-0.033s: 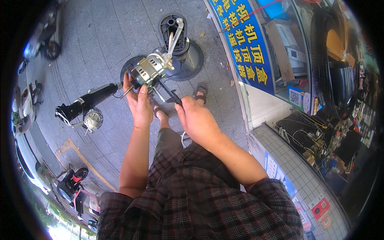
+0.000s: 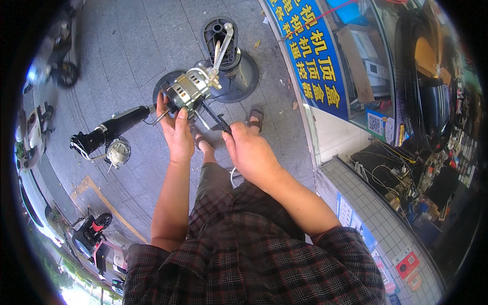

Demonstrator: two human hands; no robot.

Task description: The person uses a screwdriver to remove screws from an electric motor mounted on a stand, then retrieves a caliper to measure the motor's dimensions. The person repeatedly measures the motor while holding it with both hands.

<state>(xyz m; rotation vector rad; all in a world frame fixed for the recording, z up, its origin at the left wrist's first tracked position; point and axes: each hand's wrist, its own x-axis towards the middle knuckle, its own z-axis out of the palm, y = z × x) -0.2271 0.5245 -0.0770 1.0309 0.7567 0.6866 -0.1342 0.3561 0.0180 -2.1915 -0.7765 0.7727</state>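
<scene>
The head view showed one person's two hands at work above grey stone paving (image 2: 152, 46). One silver-and-black cylindrical metal motor (image 2: 190, 90) stood out in front of the body; the left hand (image 2: 178, 134) was clamped on its near end, thumb and fingers on either side. The right hand (image 2: 251, 150) was closed around one narrow black bar-shaped tool (image 2: 220, 122), whose far end reached the motor's underside. One silver metal crank arm (image 2: 223, 48) rose beyond it, beside one round dark grey plastic base (image 2: 247, 76). One long black cylindrical part (image 2: 122, 123) with one round silver metal housing (image 2: 119, 152) lay to the left.

To the right, one glass-fronted case (image 2: 358, 115) contained one brown flat panel (image 2: 358, 66) and several white box-shaped devices (image 2: 377, 71), too crowded to count. Tangled cables (image 2: 373, 170) covered part of a dark counter (image 2: 439, 189).
</scene>
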